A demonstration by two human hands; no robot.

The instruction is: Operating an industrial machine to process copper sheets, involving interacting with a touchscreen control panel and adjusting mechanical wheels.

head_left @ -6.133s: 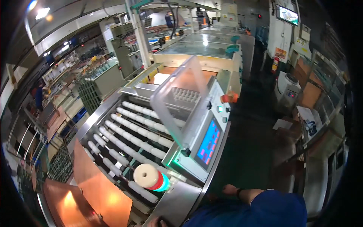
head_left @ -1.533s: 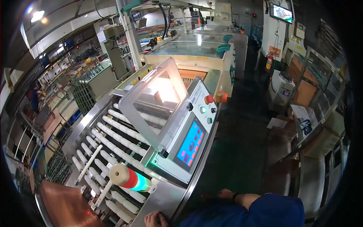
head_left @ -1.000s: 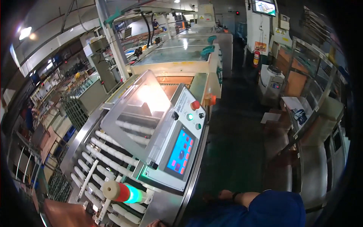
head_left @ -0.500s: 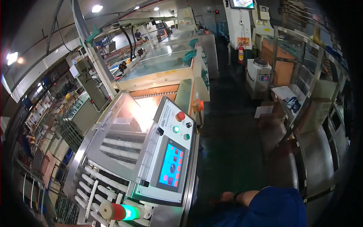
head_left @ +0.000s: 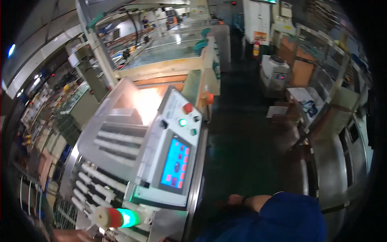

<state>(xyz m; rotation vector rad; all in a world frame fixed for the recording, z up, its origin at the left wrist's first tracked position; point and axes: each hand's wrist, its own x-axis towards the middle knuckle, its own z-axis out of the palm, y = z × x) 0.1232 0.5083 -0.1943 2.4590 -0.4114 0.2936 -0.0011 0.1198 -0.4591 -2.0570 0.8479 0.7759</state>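
Note:
My right hand (head_left: pixel 234 200) hangs low at the bottom of the view, with a dark band at the wrist and a dark blue sleeve above it. Shadow swallows its fingers, and no held thing shows. At the lower left edge, a skin-coloured shape beside the rollers appears to be part of my left hand (head_left: pixel 74 235); its fingers cannot be made out. Between them stands a roller conveyor (head_left: pixel 98 177) with white rollers. Over it sits a control panel (head_left: pixel 171 149) with a lit blue touch screen, a red knob and a glowing green button.
A red and green signal lamp (head_left: pixel 117 218) glows at the conveyor's near end. A clear cover (head_left: pixel 117 133) leans over the rollers, with bright light behind. Metal racks (head_left: pixel 322 121) line the right of the dark aisle (head_left: pixel 242 149). A fire extinguisher (head_left: pixel 256 49) stands farther back.
The view has tilted down and shifted, so the machine sits farther left and higher. More of the skin-coloured shape at the lower left shows. My right arm appears slightly higher and farther left.

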